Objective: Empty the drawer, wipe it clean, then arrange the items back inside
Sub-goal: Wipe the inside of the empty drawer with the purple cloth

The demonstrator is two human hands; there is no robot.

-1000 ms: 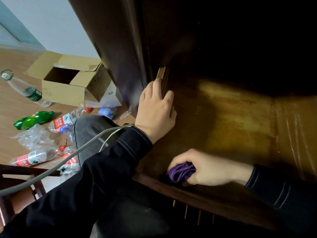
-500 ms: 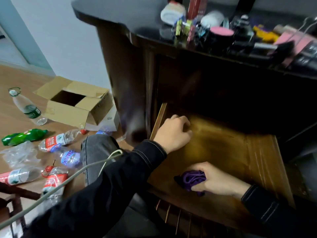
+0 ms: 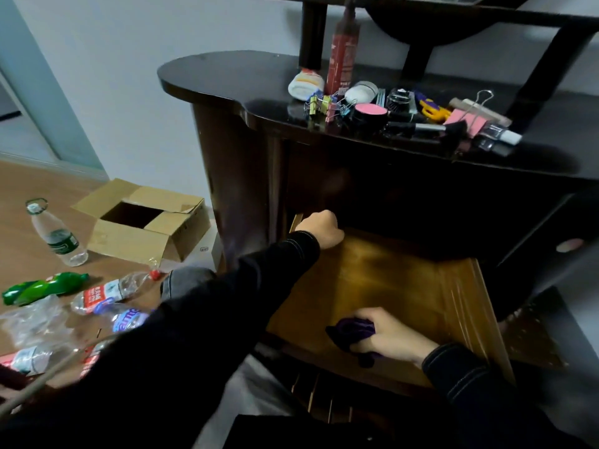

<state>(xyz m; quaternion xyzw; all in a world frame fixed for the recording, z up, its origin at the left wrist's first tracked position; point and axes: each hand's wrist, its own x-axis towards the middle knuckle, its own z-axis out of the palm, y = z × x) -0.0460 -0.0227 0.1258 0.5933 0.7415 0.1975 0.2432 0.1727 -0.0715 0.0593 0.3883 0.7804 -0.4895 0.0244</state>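
Observation:
The wooden drawer (image 3: 382,280) stands pulled out of the dark dresser, its bottom bare. My right hand (image 3: 385,332) grips a crumpled purple cloth (image 3: 351,330) and holds it against the drawer bottom near the front edge. My left hand (image 3: 321,230) lies with curled fingers at the drawer's back left corner, by its left wall. On the dresser top (image 3: 233,76) sit the small items: binder clips (image 3: 324,103), a red bottle (image 3: 343,50), a pink-topped round case (image 3: 369,111), a brush (image 3: 431,127), a pink clip (image 3: 470,119).
On the floor to the left lie an open cardboard box (image 3: 142,218), an upright clear bottle (image 3: 56,234), a green bottle (image 3: 42,286) and several crushed plastic bottles (image 3: 110,291). A grey cable (image 3: 32,384) crosses the lower left. My knee (image 3: 184,280) is beside the dresser.
My view has pulled back and up, so the dresser top with its items has come into sight. My left fingers have curled into a fist at the drawer's back left corner. The right hand still holds the cloth.

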